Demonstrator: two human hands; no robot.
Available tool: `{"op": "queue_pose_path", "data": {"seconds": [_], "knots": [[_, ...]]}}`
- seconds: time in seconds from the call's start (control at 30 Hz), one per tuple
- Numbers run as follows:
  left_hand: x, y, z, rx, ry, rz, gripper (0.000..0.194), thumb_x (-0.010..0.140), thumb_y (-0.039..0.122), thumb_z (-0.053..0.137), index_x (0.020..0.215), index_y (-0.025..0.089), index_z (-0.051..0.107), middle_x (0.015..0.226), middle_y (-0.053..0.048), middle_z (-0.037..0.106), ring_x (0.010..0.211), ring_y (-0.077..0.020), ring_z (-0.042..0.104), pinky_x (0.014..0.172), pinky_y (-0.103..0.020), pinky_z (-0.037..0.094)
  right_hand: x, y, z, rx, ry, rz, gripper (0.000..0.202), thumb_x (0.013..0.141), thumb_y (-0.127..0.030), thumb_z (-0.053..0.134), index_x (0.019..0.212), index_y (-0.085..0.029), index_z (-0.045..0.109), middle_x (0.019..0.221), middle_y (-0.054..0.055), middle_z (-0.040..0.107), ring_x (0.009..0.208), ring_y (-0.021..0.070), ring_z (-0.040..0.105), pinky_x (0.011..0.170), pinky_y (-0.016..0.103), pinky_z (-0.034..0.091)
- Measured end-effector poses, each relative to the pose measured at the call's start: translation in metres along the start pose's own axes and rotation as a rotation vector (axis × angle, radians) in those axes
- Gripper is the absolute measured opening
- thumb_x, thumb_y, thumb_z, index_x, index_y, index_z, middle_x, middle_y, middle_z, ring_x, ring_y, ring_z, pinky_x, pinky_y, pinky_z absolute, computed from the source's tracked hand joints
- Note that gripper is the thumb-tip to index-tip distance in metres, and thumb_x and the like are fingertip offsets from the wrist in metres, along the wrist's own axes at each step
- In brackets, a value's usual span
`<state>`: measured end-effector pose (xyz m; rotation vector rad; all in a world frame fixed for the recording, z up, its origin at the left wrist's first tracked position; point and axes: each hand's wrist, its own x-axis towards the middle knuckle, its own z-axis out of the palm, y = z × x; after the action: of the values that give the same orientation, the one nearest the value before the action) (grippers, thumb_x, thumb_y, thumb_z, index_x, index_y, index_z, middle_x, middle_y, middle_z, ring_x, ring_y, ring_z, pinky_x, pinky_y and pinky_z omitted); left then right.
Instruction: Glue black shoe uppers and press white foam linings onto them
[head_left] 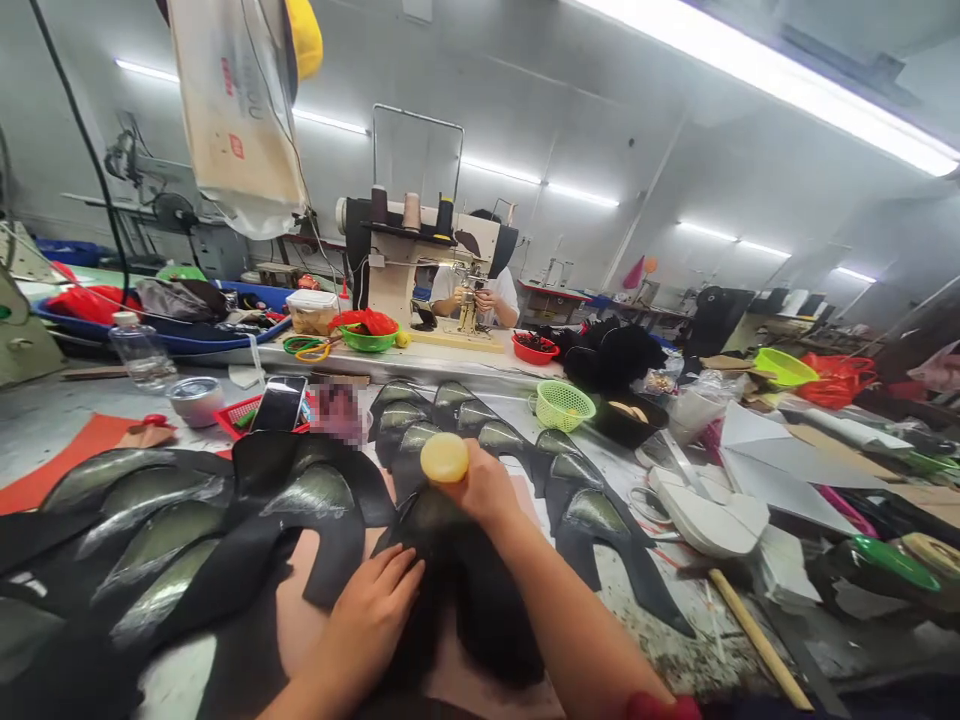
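Observation:
Black shoe-upper-like pieces [311,490] with shiny greenish curved patches lie overlapped in rows across the worktable. My left hand [382,595] lies flat with fingers spread on the black piece [442,530] in front of me. Above the far end of that same piece, my right hand [480,485] is wrapped round a tool with a rounded yellow knob [444,458]; the rest of the tool is hidden below the knob and hand. Further black pieces [592,510] lie to the right of my right hand.
Beyond the table a person [506,295] works at a sewing machine [390,260]. A green basket [564,405], a wooden-handled hammer [757,640] and white pads [709,510] are at the right. A metal tin [195,400], bottle [141,350] and phone [279,404] stand or lie at the left.

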<state>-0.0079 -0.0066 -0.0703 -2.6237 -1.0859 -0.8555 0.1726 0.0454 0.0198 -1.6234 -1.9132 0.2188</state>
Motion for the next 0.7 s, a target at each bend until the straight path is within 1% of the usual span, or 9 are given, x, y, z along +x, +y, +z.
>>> {"op": "queue_pose_path", "data": {"seconds": [0.07, 0.17, 0.23, 0.33, 0.37, 0.47, 0.5, 0.63, 0.7], "knots": [[-0.002, 0.003, 0.002, 0.019, 0.016, 0.008, 0.034, 0.084, 0.011, 0.035, 0.099, 0.017, 0.064, 0.099, -0.01, 0.067, 0.095, -0.0238, 0.061, 0.081, -0.038, 0.051, -0.002, -0.005, 0.005, -0.004, -0.039, -0.038, 0.039, 0.066, -0.04, 0.066, 0.093, -0.019, 0.048, 0.084, 0.007, 0.066, 0.074, 0.024, 0.063, 0.057, 0.026, 0.04], [-0.002, 0.004, 0.002, 0.039, 0.024, 0.056, 0.036, 0.083, 0.008, 0.033, 0.099, 0.015, 0.064, 0.097, -0.011, 0.067, 0.094, -0.024, 0.061, 0.08, -0.038, 0.051, -0.006, -0.012, 0.013, 0.03, -0.2, -0.155, 0.044, 0.059, -0.045, 0.071, 0.088, -0.021, 0.049, 0.077, 0.003, 0.066, 0.068, 0.0224, 0.063, 0.053, 0.024, 0.038], [-0.002, 0.004, 0.001, 0.04, 0.01, 0.054, 0.037, 0.083, 0.006, 0.032, 0.1, 0.015, 0.064, 0.097, -0.011, 0.067, 0.093, -0.024, 0.061, 0.079, -0.039, 0.052, -0.005, -0.013, 0.014, 0.017, -0.163, -0.113, 0.043, 0.06, -0.044, 0.071, 0.089, -0.021, 0.048, 0.078, 0.004, 0.066, 0.068, 0.0224, 0.063, 0.053, 0.024, 0.038], [-0.002, 0.004, 0.001, 0.023, -0.017, 0.019, 0.037, 0.083, 0.007, 0.033, 0.101, 0.016, 0.063, 0.097, -0.01, 0.067, 0.094, -0.0234, 0.061, 0.079, -0.039, 0.052, -0.005, -0.007, 0.007, -0.013, -0.005, 0.036, 0.038, 0.066, -0.038, 0.067, 0.093, -0.019, 0.047, 0.083, 0.007, 0.066, 0.072, 0.023, 0.062, 0.056, 0.026, 0.039], [-0.002, 0.005, 0.001, 0.014, -0.016, 0.016, 0.035, 0.083, 0.008, 0.034, 0.1, 0.016, 0.063, 0.097, -0.01, 0.067, 0.094, -0.0232, 0.06, 0.081, -0.038, 0.051, -0.006, -0.004, 0.004, -0.004, -0.015, 0.03, 0.038, 0.066, -0.037, 0.067, 0.092, -0.019, 0.047, 0.082, 0.007, 0.066, 0.071, 0.0228, 0.062, 0.057, 0.026, 0.039], [-0.001, 0.006, 0.0, -0.027, 0.008, 0.011, 0.032, 0.085, 0.011, 0.035, 0.094, 0.016, 0.065, 0.094, -0.009, 0.067, 0.092, -0.022, 0.061, 0.083, -0.037, 0.051, -0.012, 0.004, -0.003, 0.059, -0.196, -0.121, 0.04, 0.06, -0.037, 0.07, 0.09, -0.022, 0.049, 0.079, 0.003, 0.066, 0.069, 0.0219, 0.063, 0.055, 0.025, 0.04], [0.0, 0.006, -0.001, -0.047, 0.011, -0.001, 0.032, 0.085, 0.012, 0.035, 0.092, 0.016, 0.065, 0.093, -0.009, 0.067, 0.092, -0.0218, 0.061, 0.083, -0.037, 0.05, -0.014, 0.007, -0.005, 0.069, -0.21, -0.136, 0.04, 0.059, -0.037, 0.07, 0.09, -0.022, 0.049, 0.08, 0.003, 0.066, 0.069, 0.0219, 0.063, 0.055, 0.025, 0.04], [0.009, 0.005, -0.01, -0.121, -0.062, -0.072, 0.027, 0.083, 0.015, 0.038, 0.088, 0.019, 0.064, 0.092, -0.008, 0.066, 0.088, -0.022, 0.06, 0.077, -0.037, 0.051, -0.018, 0.016, -0.013, 0.051, 0.018, 0.037, 0.04, 0.065, -0.042, 0.065, 0.095, -0.021, 0.048, 0.081, 0.005, 0.066, 0.073, 0.0223, 0.062, 0.059, 0.026, 0.042], [0.016, 0.004, -0.015, -0.164, -0.133, -0.11, 0.022, 0.082, 0.018, 0.041, 0.08, 0.019, 0.063, 0.087, -0.007, 0.065, 0.082, -0.0216, 0.06, 0.073, -0.036, 0.051, -0.019, 0.017, -0.015, 0.066, -0.05, 0.002, 0.042, 0.062, -0.043, 0.068, 0.093, -0.021, 0.05, 0.08, 0.003, 0.066, 0.072, 0.022, 0.063, 0.058, 0.026, 0.042]]}}
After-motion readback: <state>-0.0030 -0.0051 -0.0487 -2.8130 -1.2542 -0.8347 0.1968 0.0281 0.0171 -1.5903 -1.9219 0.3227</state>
